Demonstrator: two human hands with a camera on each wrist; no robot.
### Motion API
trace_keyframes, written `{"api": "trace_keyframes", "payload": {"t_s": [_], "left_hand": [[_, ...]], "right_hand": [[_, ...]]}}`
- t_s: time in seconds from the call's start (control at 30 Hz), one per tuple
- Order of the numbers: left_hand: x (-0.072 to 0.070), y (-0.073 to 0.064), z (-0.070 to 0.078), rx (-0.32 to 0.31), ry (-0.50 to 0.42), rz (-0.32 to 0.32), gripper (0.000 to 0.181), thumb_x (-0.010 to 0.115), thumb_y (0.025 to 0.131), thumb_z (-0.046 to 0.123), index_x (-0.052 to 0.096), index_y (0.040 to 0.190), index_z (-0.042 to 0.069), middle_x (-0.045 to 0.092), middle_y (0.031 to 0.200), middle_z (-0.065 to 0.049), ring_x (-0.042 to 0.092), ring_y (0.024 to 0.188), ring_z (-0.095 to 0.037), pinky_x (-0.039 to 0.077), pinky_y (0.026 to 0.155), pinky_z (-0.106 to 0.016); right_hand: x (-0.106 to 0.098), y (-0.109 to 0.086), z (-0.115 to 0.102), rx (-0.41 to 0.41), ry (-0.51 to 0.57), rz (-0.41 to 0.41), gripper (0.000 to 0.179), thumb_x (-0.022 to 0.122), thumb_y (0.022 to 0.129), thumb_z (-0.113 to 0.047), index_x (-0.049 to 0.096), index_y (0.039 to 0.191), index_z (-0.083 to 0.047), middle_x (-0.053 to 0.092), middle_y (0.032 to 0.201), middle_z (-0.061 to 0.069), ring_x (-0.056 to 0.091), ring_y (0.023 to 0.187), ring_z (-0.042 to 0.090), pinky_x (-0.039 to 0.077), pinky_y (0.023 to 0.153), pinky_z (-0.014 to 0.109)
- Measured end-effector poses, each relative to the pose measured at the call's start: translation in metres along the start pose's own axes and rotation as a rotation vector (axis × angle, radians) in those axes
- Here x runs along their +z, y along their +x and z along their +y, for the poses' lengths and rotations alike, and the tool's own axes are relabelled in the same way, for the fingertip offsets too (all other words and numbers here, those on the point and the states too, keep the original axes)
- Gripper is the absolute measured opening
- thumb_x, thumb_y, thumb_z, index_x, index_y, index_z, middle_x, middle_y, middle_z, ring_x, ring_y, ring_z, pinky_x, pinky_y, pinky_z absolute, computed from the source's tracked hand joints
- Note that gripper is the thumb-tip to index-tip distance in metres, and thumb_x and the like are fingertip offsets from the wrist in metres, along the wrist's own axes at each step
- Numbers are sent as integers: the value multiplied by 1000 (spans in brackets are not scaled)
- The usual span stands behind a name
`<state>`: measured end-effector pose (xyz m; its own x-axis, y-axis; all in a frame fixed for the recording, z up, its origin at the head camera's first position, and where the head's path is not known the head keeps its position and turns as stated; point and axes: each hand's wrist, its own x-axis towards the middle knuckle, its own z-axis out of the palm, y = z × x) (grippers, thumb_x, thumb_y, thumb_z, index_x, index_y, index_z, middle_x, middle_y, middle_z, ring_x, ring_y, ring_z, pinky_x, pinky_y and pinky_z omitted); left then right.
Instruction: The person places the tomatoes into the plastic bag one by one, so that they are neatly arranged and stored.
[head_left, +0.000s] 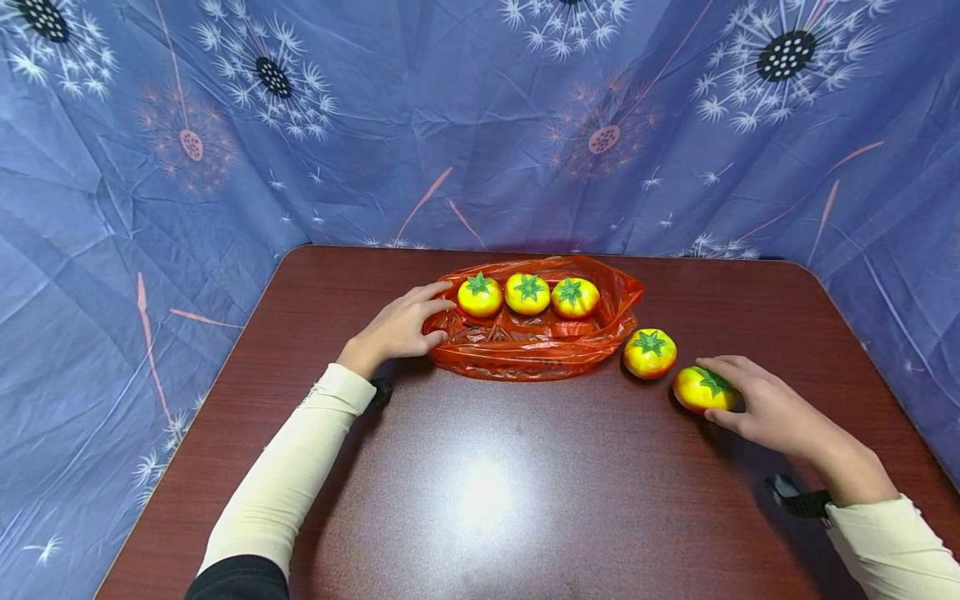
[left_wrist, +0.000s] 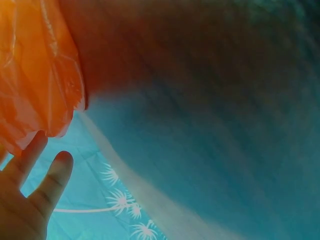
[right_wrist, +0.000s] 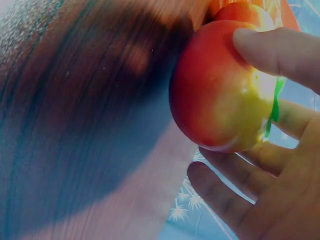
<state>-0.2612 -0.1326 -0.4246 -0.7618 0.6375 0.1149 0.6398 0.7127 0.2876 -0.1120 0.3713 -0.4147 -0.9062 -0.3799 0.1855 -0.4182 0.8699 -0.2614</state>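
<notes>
A red plastic bag [head_left: 495,358] lies spread wide on the table, with three yellow-red toy tomatoes [head_left: 527,294] in a row inside it. My left hand [head_left: 401,327] is at the bag's left edge, fingers spread; in the left wrist view extended fingers [left_wrist: 52,182] meet or nearly meet the orange-looking plastic. To the right of the bag, my right hand [head_left: 772,408] grips a tomato [head_left: 697,390], thumb on one side and fingers on the other. Green leaves on that tomato [right_wrist: 220,90] face the palm. Another tomato [head_left: 649,354] sits between it and the bag.
The dark reddish-brown table [head_left: 465,517] carries a bright light reflection near its middle. A blue curtain [head_left: 450,125] with dandelion prints hangs behind it and along both sides. Black straps [head_left: 798,497] are on the wrists.
</notes>
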Motion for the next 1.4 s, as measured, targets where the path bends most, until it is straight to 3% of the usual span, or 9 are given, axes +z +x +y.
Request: {"api": "trace_keyframes", "payload": {"t_s": [0.23,0.3,0.5,0.63,0.83,1.03,1.27,1.4], "left_hand": [[0,0,0,-8,4,-5,52,63,87,29,61,135,9,39,158,-11,40,143,-34,34,119,-48],[0,-1,0,-9,2,-5,52,63,87,29,61,135,9,39,158,-11,40,143,-34,34,119,-48],[0,-1,-1,-5,-9,3,52,63,86,29,61,134,8,40,158,-12,40,143,-35,34,119,-48],[0,-1,0,-4,-13,6,52,64,85,28,62,133,8,40,157,-12,41,143,-35,34,119,-48],[0,0,0,-6,-16,-1,53,65,84,27,62,133,8,39,158,-11,41,143,-34,34,119,-47],[0,0,-1,-13,-17,0,53,64,85,28,61,134,8,39,158,-11,40,144,-34,34,119,-48],[1,1,-1,-18,-28,-9,53,65,85,28,61,134,8,39,158,-11,39,145,-34,32,121,-48],[1,2,-2,-23,-33,-12,52,64,86,28,61,134,8,38,159,-11,39,145,-34,32,121,-47]], "right_hand": [[-2,3,-5,20,-39,49,77,88,68,-13,53,135,-3,59,120,20,58,103,32,42,81,32],[-2,4,-7,16,-45,65,78,89,67,-13,53,136,-5,59,120,19,58,102,32,42,80,32],[-5,8,-15,-59,-17,128,72,89,63,-9,60,129,-7,58,120,15,55,102,27,31,86,9],[-7,10,-20,-94,-13,140,73,89,62,-7,60,129,-6,57,122,15,55,103,26,30,86,8],[-11,10,-26,-103,-34,154,75,89,61,-5,59,130,-5,58,122,17,55,105,29,34,87,18],[-18,10,-38,-78,-43,160,88,90,60,-7,52,140,-8,56,127,19,54,110,35,39,86,41],[-26,13,-58,-133,-32,198,76,91,57,-8,62,127,-12,58,128,15,54,113,33,36,92,32],[-28,16,-68,-181,-3,216,78,89,57,-6,62,130,-15,58,129,15,53,114,32,30,104,15]]}}
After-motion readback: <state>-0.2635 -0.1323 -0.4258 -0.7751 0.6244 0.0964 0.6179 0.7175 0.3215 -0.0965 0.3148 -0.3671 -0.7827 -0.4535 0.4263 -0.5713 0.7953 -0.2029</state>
